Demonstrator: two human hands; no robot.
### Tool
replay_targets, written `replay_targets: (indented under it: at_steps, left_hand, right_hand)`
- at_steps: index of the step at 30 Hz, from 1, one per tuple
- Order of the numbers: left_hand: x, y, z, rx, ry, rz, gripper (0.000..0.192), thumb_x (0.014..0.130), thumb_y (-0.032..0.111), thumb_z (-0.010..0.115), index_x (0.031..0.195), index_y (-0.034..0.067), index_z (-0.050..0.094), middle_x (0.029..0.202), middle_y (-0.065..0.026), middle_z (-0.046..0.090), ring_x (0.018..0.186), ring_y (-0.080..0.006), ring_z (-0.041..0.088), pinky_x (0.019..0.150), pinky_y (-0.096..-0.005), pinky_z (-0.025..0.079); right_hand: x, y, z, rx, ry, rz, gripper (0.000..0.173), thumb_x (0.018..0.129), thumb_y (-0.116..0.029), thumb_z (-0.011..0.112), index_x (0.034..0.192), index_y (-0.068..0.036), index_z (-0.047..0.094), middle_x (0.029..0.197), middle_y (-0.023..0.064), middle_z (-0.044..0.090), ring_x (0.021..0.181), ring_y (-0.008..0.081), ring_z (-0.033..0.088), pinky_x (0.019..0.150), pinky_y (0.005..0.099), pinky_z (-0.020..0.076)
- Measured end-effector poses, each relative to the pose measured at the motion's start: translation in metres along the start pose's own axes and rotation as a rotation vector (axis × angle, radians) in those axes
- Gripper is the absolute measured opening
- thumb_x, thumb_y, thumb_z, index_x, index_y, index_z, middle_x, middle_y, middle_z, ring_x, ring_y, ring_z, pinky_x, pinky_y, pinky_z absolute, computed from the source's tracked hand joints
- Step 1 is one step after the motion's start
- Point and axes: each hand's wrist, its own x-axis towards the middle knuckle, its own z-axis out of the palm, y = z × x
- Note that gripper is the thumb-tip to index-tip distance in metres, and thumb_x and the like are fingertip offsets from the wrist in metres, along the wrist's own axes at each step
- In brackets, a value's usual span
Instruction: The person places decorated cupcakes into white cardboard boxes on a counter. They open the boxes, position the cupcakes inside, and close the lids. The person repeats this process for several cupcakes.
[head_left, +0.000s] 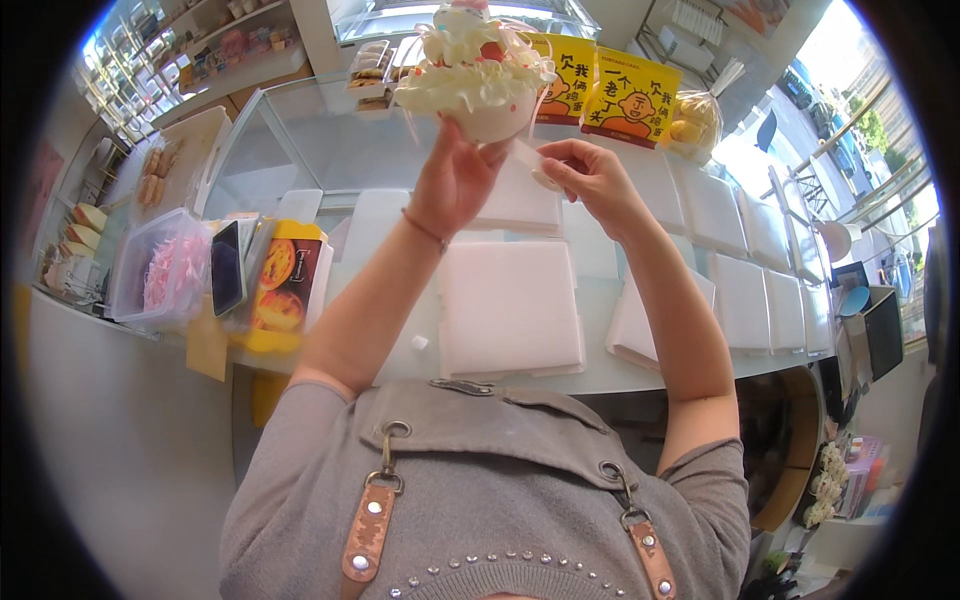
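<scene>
My left hand (459, 176) holds up a white bowl-shaped piece with frilly cream-like swirls, red and coloured dots and ribbons, a decorated cake or cake model (480, 90), from below. A cat-shaped topper (459, 13) stands on it at the top edge of the view. Just right of its base, my right hand (589, 169) pinches a small whitish strip or tape piece (544, 178) between thumb and fingers. Below the hands a square white foam-like panel or box (511, 307) lies on the glass counter (397, 367), with a small white cube (419, 342) beside it.
More white panels (739, 300) cover the counter's right side. Yellow snack bags (630, 97) and bagged bread (690, 127) stand behind. At left are a clear bin of pink shreds (169, 270), a phone (228, 268) and an egg-tart box (289, 281). A glass case (277, 135) rises behind them.
</scene>
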Motion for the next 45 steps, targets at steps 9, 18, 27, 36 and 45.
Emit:
replay_targets:
  at_steps: [9, 18, 27, 36, 45]
  left_hand:
    - [0.019, -0.027, -0.021, 0.043, -0.024, -0.011, 0.083, 0.098, 0.051, 0.069, 0.163, 0.017, 0.029, 0.161, -0.0067, 0.045, 0.147, -0.0327, 0.046, 0.124, -0.0398, 0.037]
    - [0.019, -0.048, -0.051, 0.013, 0.014, 0.015, 0.074, 0.101, 0.041, 0.069, 0.161, 0.020, 0.032, 0.160, -0.0028, 0.045, 0.146, -0.0247, 0.047, 0.124, -0.0413, 0.036]
    - [0.019, -0.044, -0.071, 0.017, 0.071, 0.038, 0.078, 0.098, 0.041, 0.074, 0.161, 0.024, 0.031, 0.159, -0.0010, 0.045, 0.144, -0.0260, 0.048, 0.120, -0.0416, 0.039]
    - [0.018, -0.038, -0.082, 0.000, 0.130, 0.036, 0.080, 0.097, 0.046, 0.074, 0.161, 0.026, 0.030, 0.161, -0.0007, 0.043, 0.146, -0.0281, 0.046, 0.122, -0.0464, 0.035]
    - [0.019, -0.034, -0.089, -0.014, 0.073, 0.038, 0.083, 0.097, 0.047, 0.074, 0.163, 0.026, 0.027, 0.163, -0.0013, 0.041, 0.147, -0.0303, 0.047, 0.123, -0.0488, 0.034]
  right_hand:
    - [0.042, 0.040, -0.019, -0.029, 0.099, -0.015, 0.028, 0.094, -0.027, 0.081, 0.101, 0.000, 0.074, 0.088, 0.0040, 0.071, 0.080, 0.0101, 0.061, 0.072, 0.0263, 0.0489]
    - [0.082, 0.047, -0.016, -0.270, -0.005, 0.193, 0.031, 0.085, -0.028, 0.086, 0.099, -0.001, 0.077, 0.084, 0.0039, 0.070, 0.078, 0.0105, 0.061, 0.068, 0.0264, 0.0481]
    - [0.121, 0.063, -0.014, -0.536, -0.141, 0.336, 0.032, 0.082, -0.028, 0.084, 0.099, 0.000, 0.080, 0.086, 0.0072, 0.071, 0.073, 0.0157, 0.061, 0.066, 0.0311, 0.0501]
    - [0.139, 0.075, -0.015, -0.701, -0.178, 0.360, 0.034, 0.079, -0.028, 0.086, 0.096, 0.001, 0.080, 0.086, 0.0107, 0.073, 0.074, 0.0195, 0.065, 0.067, 0.0344, 0.0526]
    - [0.145, 0.091, -0.014, -0.707, -0.166, 0.327, 0.037, 0.075, -0.027, 0.089, 0.095, 0.003, 0.081, 0.089, 0.0145, 0.077, 0.078, 0.0224, 0.071, 0.070, 0.0353, 0.0557]
